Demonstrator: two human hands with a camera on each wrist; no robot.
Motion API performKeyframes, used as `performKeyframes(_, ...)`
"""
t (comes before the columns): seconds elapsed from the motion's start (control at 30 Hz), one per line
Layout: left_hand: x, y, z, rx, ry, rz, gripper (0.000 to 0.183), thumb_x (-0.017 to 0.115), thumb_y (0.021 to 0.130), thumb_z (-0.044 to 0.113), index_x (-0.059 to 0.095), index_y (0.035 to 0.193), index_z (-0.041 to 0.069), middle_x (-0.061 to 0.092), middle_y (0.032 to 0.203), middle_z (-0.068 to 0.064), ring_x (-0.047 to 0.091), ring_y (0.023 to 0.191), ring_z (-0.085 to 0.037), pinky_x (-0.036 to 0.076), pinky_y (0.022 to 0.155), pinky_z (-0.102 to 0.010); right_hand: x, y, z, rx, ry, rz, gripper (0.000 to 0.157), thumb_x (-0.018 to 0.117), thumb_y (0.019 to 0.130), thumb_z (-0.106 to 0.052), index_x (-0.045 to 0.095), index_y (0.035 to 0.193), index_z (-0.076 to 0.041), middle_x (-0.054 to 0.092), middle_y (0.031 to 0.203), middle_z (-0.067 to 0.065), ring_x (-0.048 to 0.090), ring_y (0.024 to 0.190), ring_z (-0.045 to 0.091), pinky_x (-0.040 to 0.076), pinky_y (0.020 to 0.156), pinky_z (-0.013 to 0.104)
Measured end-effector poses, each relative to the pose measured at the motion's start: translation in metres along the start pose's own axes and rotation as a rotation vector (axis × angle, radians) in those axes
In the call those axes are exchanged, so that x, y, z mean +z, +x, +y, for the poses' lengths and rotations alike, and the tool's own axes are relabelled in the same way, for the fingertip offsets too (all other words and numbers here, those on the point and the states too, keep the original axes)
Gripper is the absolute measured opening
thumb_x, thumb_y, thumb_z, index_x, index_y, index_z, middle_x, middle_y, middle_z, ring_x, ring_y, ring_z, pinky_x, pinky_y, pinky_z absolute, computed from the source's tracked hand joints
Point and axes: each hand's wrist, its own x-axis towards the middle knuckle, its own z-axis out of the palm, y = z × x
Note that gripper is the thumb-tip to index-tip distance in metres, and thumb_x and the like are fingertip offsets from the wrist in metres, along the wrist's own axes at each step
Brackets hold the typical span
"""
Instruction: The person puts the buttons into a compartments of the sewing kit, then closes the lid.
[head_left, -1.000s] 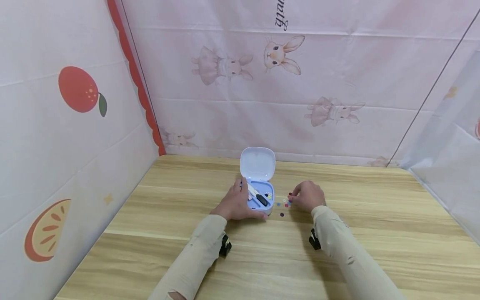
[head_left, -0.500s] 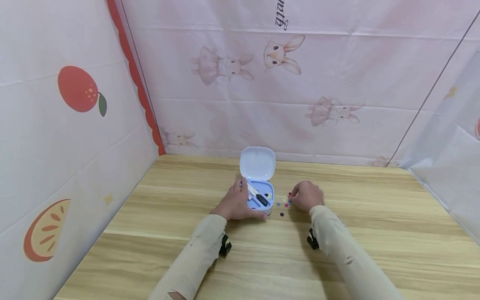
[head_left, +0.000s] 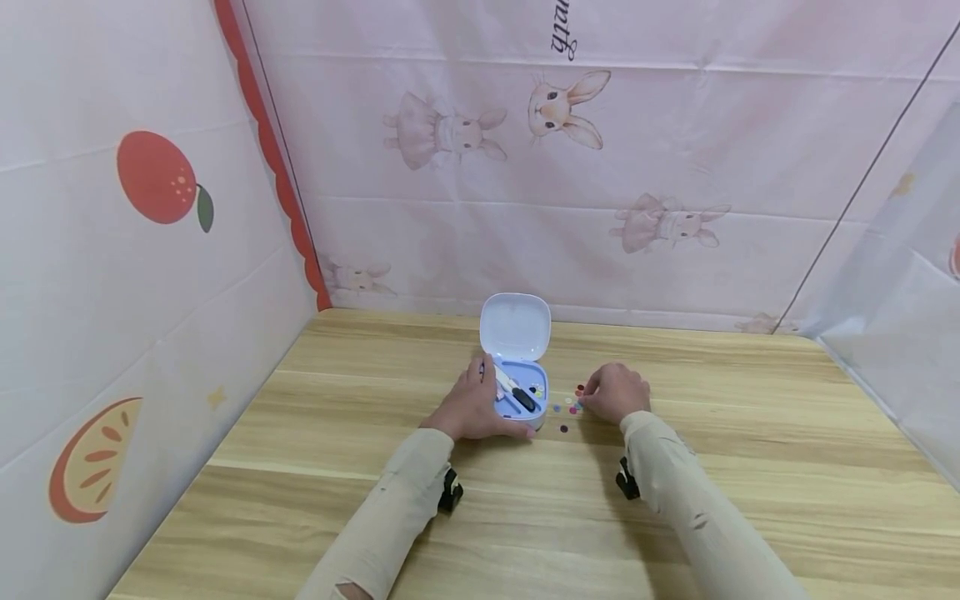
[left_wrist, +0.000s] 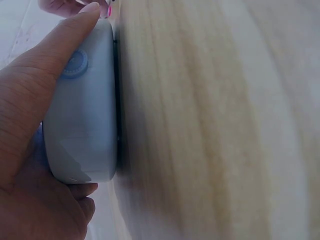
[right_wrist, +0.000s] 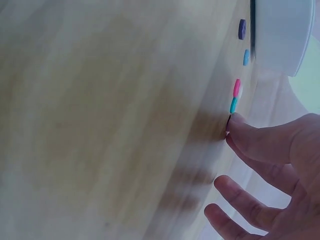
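Observation:
My left hand (head_left: 474, 404) grips a small light blue sewing box (head_left: 534, 422) from its left side, thumb along the front wall and fingers round behind. In the left wrist view a round blue catch (left_wrist: 76, 64) shows beside the thumb. The lid (head_left: 515, 327) stands raised. Inside lie a white tool with a black end (head_left: 522, 400) and several small buttons (head_left: 538, 391). To the right of the box, my right hand (head_left: 617, 392) has thumb and index finger pinched on a dark button (right_wrist: 228, 123) at the tabletop, mostly hidden by the fingertips; its other fingers are spread.
Loose buttons lie between box and right hand: a dark purple one (head_left: 564, 429), a blue one (head_left: 557, 408), a pink one (head_left: 573, 410) and a dark red one (head_left: 580, 387) among them. The wooden table (head_left: 495, 517) meets a printed cloth backdrop (head_left: 420, 250) behind.
My right hand has shifted only slightly among the buttons, leaving the red and orange ones beside its fingertips more visible. The left hand and box stay put.

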Motion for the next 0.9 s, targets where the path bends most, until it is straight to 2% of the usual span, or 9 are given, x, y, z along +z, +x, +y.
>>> performKeyframes(0.37, -0.0001, 0.0005, -0.0001, 0.003, -0.006, 0.013, 0.145, 0.082, 0.065, 0.073, 0.000, 0.162, 0.003, 0.007, 0.167, -0.018, 0.029, 0.144, -0.035, 0.033, 0.115, -0.049, -0.0011, 0.0010, 0.0024, 0.002, -0.051, 0.031, 0.006, 0.081, 0.082, -0.017, 0.079, 0.083, -0.012, 0.074, 0.110, 0.013, 0.062, 0.097, 0.037, 0.032, 0.101, 0.067)
performKeyframes(0.6, 0.0000, 0.0003, 0.0002, -0.002, 0.001, 0.006, 0.145, 0.081, 0.065, 0.074, 0.000, 0.162, 0.004, 0.006, 0.167, -0.018, 0.028, 0.145, -0.035, 0.033, 0.116, -0.049, 0.0008, 0.0009, 0.0020, -0.010, -0.055, 0.044, 0.004, 0.081, 0.081, -0.016, 0.078, 0.080, -0.013, 0.075, 0.105, 0.011, 0.063, 0.096, 0.036, 0.030, 0.104, 0.069)
performKeyframes(0.73, 0.0004, -0.0001, 0.0001, -0.004, 0.000, 0.004, 0.145, 0.081, 0.065, 0.074, 0.000, 0.162, 0.004, 0.005, 0.168, -0.017, 0.026, 0.146, -0.035, 0.032, 0.116, -0.049, 0.0020, 0.0004, 0.0024, -0.023, -0.057, 0.049, 0.004, 0.079, 0.081, -0.013, 0.077, 0.078, -0.011, 0.075, 0.098, 0.009, 0.063, 0.090, 0.033, 0.033, 0.101, 0.066)
performKeyframes(0.9, 0.0008, -0.0006, 0.0000, -0.001, -0.003, 0.006, 0.144, 0.082, 0.066, 0.073, 0.000, 0.162, 0.003, 0.006, 0.167, -0.018, 0.027, 0.145, -0.035, 0.032, 0.116, -0.048, 0.0027, 0.0001, 0.0026, -0.044, -0.066, 0.053, 0.002, 0.077, 0.080, -0.009, 0.077, 0.080, -0.007, 0.075, 0.092, 0.007, 0.061, 0.082, 0.029, 0.039, 0.088, 0.054)
